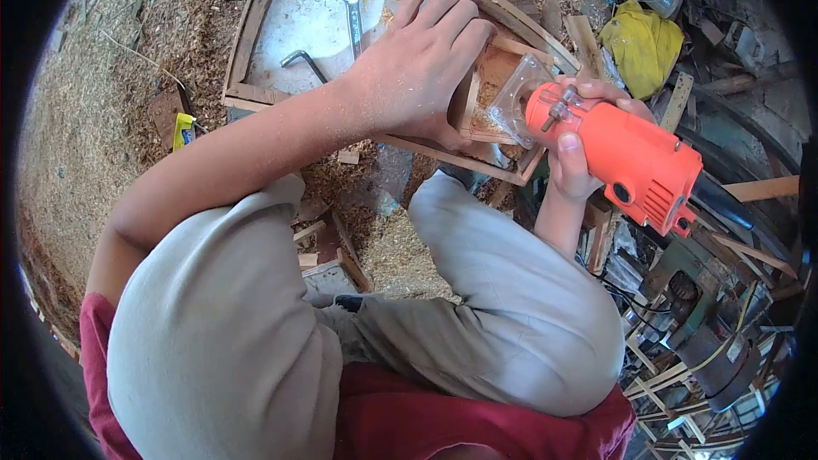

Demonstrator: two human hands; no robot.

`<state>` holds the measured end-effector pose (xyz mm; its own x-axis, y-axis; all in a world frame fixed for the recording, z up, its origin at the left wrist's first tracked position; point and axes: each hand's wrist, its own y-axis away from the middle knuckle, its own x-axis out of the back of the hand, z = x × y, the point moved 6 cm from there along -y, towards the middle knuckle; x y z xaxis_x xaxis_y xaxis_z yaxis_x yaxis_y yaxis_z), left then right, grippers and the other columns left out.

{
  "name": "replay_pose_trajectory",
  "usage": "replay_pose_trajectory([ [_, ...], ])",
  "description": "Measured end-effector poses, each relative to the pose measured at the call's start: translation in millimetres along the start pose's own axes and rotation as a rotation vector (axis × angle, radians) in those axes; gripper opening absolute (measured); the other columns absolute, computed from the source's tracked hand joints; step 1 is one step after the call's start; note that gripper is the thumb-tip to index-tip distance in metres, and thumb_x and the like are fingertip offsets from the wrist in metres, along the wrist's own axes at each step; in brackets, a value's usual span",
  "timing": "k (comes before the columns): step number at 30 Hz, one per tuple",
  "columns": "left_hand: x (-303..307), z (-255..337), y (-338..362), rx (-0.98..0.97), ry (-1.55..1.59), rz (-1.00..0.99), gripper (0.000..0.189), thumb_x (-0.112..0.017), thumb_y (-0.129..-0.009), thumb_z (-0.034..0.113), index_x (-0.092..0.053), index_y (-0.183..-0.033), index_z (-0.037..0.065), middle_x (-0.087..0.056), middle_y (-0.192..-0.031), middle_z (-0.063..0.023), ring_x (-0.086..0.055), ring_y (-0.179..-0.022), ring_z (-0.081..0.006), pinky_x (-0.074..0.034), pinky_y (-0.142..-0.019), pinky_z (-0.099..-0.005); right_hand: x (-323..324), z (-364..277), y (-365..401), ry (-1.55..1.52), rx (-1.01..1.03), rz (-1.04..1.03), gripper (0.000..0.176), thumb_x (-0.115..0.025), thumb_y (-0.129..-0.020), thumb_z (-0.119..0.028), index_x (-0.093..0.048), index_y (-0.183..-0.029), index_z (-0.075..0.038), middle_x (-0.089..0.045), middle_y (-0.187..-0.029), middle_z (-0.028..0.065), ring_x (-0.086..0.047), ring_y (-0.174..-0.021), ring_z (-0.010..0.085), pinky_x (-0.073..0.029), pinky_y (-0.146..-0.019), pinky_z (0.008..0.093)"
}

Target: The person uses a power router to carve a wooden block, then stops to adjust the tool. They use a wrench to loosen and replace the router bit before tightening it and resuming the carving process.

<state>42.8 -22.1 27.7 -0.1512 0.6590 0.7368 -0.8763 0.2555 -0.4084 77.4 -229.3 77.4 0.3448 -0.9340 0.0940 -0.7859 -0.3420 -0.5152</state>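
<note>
My right hand is wrapped around an orange trim router, held tilted with its clear plastic base towards the wood. Sawdust-covered, my left hand is closed over a small wooden frame, its thumb along the near side and fingers reaching over the far side. The router's base is at the right end of this frame; its bit is hidden. Underneath lies a larger curved wooden frame with a whitish board inside. A wrench and a hex key rest on that board, left of my left hand.
Sawdust and shavings cover the ground on the left. A yellow cloth lies at the upper right. Wood strips, cables and a machine part crowd the right side. Offcuts lie between my bent legs.
</note>
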Motion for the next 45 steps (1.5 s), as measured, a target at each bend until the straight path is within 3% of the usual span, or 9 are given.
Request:
replay_pose_trajectory([
  [5,0,0,-1,-0.002,-0.037,-0.026,0.112,-0.094,-0.046,0.060,-0.054,-0.129,-0.005,-0.055,-0.125,-0.0175,-0.049,-0.133,-0.0358,-0.024,-0.124,-0.0567,-2,1,-2,-0.003,0.008,-0.049,0.072,-0.079,-0.076,0.002,-0.043,-0.138,-0.010,-0.066,-0.120,0.0227,-0.067,-0.109,0.0361,-0.055,-0.100,0.0552],
  [14,-1,0,0,-0.018,-0.049,-0.021,0.112,-0.093,-0.047,0.061,-0.056,-0.128,-0.006,-0.055,-0.126,-0.0184,-0.049,-0.134,-0.0362,-0.025,-0.123,-0.0566,-6,3,-4,-0.031,0.011,-0.039,0.073,-0.079,-0.076,0.002,-0.044,-0.139,-0.010,-0.066,-0.119,0.0224,-0.067,-0.109,0.0355,-0.056,-0.099,0.0544],
  [20,0,-2,-1,-0.008,-0.004,0.009,0.110,-0.096,-0.042,0.052,-0.053,-0.127,-0.003,-0.054,-0.124,-0.0181,-0.049,-0.129,-0.0388,-0.026,-0.123,-0.0551,-3,5,-5,0.001,0.015,-0.042,0.074,-0.080,-0.077,0.000,-0.045,-0.140,-0.011,-0.065,-0.119,0.0220,-0.067,-0.109,0.0342,-0.057,-0.098,0.0536],
  [23,-1,-1,-1,0.006,-0.022,-0.018,0.110,-0.093,-0.049,0.061,-0.055,-0.129,-0.005,-0.055,-0.125,-0.0181,-0.049,-0.134,-0.0360,-0.024,-0.124,-0.0564,-3,5,-5,0.000,0.012,-0.024,0.073,-0.080,-0.077,-0.001,-0.045,-0.140,-0.011,-0.065,-0.119,0.0218,-0.067,-0.108,0.0338,-0.057,-0.098,0.0533],
  [29,1,-1,-2,0.002,-0.020,-0.013,0.107,-0.093,-0.052,0.059,-0.055,-0.129,-0.005,-0.055,-0.126,-0.0181,-0.049,-0.134,-0.0354,-0.025,-0.124,-0.0554,-2,7,-4,-0.011,-0.001,-0.007,0.073,-0.082,-0.077,-0.003,-0.045,-0.140,-0.012,-0.065,-0.119,0.0215,-0.067,-0.107,0.0335,-0.057,-0.098,0.0529],
  [32,0,-1,-2,0.017,-0.002,-0.015,0.110,-0.094,-0.048,0.058,-0.054,-0.129,-0.005,-0.055,-0.127,-0.0177,-0.049,-0.134,-0.0355,-0.025,-0.124,-0.0554,1,8,-3,0.003,-0.016,0.012,0.072,-0.082,-0.077,-0.004,-0.045,-0.139,-0.012,-0.065,-0.119,0.0215,-0.067,-0.107,0.0335,-0.057,-0.098,0.0528],
  [35,-1,-2,-1,0.006,-0.033,-0.024,0.113,-0.095,-0.044,0.056,-0.054,-0.130,-0.004,-0.055,-0.127,-0.0173,-0.049,-0.134,-0.0352,-0.025,-0.124,-0.0557,5,8,-1,0.044,-0.007,-0.038,0.069,-0.077,-0.079,-0.003,-0.044,-0.139,-0.013,-0.064,-0.120,0.0209,-0.066,-0.112,0.0380,-0.054,-0.100,0.0584],
  [38,-3,-3,0,-0.014,-0.024,0.011,0.114,-0.096,-0.042,0.053,-0.051,-0.130,-0.003,-0.054,-0.124,-0.0168,-0.050,-0.127,-0.0380,-0.026,-0.123,-0.0551,5,6,-1,0.035,-0.015,-0.020,0.070,-0.076,-0.078,-0.003,-0.044,-0.140,-0.013,-0.064,-0.120,0.0209,-0.066,-0.112,0.0382,-0.054,-0.100,0.0585],
  [45,-1,-2,0,-0.003,-0.013,0.011,0.116,-0.095,-0.042,0.056,-0.051,-0.130,-0.004,-0.054,-0.126,-0.0180,-0.050,-0.129,-0.0387,-0.024,-0.124,-0.0553,5,3,0,0.049,-0.027,0.007,0.069,-0.078,-0.078,-0.005,-0.044,-0.138,-0.012,-0.065,-0.119,0.0212,-0.066,-0.109,0.0369,-0.055,-0.098,0.0569],
])
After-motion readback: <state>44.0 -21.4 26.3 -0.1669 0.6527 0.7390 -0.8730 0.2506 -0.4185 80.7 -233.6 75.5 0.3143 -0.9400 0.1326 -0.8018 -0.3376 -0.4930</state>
